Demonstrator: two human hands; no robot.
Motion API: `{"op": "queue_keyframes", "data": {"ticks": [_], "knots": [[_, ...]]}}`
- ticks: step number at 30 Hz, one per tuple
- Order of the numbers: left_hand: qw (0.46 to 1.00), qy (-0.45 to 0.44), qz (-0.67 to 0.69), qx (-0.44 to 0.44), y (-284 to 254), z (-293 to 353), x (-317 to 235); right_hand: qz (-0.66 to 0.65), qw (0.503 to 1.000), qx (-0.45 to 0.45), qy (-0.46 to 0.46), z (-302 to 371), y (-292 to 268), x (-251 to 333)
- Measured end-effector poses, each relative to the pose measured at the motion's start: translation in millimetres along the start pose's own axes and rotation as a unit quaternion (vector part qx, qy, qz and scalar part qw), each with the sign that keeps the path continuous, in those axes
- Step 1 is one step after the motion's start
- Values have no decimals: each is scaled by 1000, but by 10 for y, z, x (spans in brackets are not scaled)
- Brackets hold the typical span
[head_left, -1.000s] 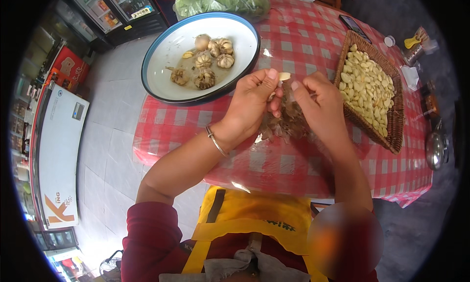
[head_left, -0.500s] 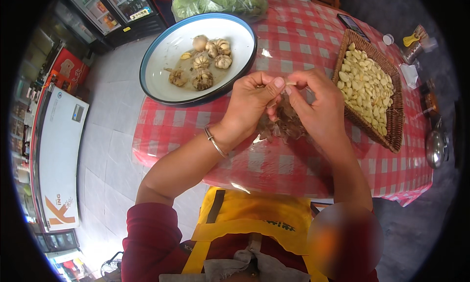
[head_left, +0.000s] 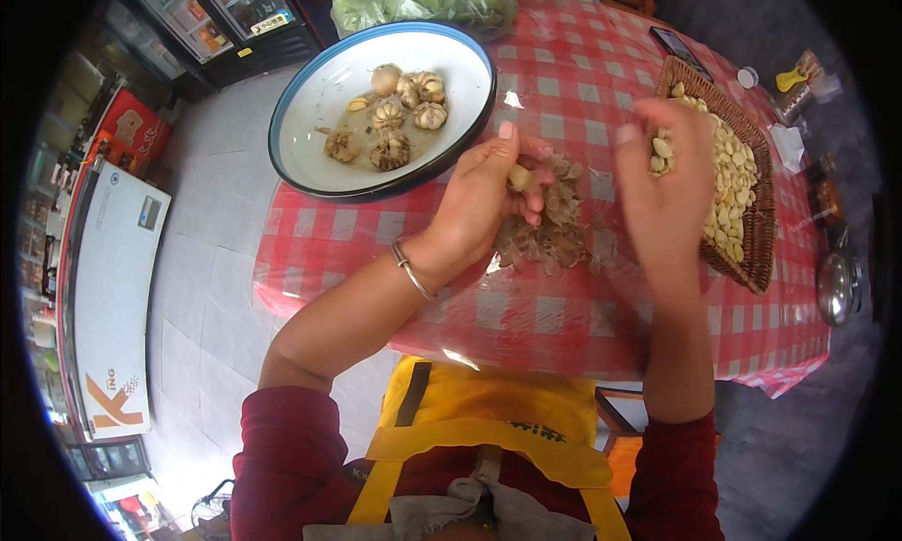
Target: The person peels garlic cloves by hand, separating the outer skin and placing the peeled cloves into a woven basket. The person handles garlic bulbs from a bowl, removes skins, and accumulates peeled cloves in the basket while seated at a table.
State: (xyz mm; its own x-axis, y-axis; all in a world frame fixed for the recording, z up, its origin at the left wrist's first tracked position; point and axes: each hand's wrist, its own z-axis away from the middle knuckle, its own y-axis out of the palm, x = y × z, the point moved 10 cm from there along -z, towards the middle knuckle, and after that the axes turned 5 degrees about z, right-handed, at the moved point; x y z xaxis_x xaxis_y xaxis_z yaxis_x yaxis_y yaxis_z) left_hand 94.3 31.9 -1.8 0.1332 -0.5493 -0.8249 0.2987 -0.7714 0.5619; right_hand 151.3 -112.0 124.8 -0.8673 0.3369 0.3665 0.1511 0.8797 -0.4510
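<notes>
Garlic is held in the left hand; the basket is now partly covered by the newly parted right hand, its grip too blurred to tell

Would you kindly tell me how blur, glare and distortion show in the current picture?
In the head view, the right hand is smeared, likely by motion, while the left hand looks sharper; white glare marks the checked tablecloth near its front edge; the fisheye lens bows the white freezer; the corners are black.
</notes>
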Motion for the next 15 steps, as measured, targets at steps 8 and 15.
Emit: {"op": "queue_keyframes", "data": {"ticks": [8, 15], "knots": [[993, 78, -76, 38, 113, 21, -89, -96, 971, 208, -61, 354, 569, 471], [998, 33, -32, 39, 108, 42, -45, -98, 983, 155, -26, 292, 510, 236]]}}
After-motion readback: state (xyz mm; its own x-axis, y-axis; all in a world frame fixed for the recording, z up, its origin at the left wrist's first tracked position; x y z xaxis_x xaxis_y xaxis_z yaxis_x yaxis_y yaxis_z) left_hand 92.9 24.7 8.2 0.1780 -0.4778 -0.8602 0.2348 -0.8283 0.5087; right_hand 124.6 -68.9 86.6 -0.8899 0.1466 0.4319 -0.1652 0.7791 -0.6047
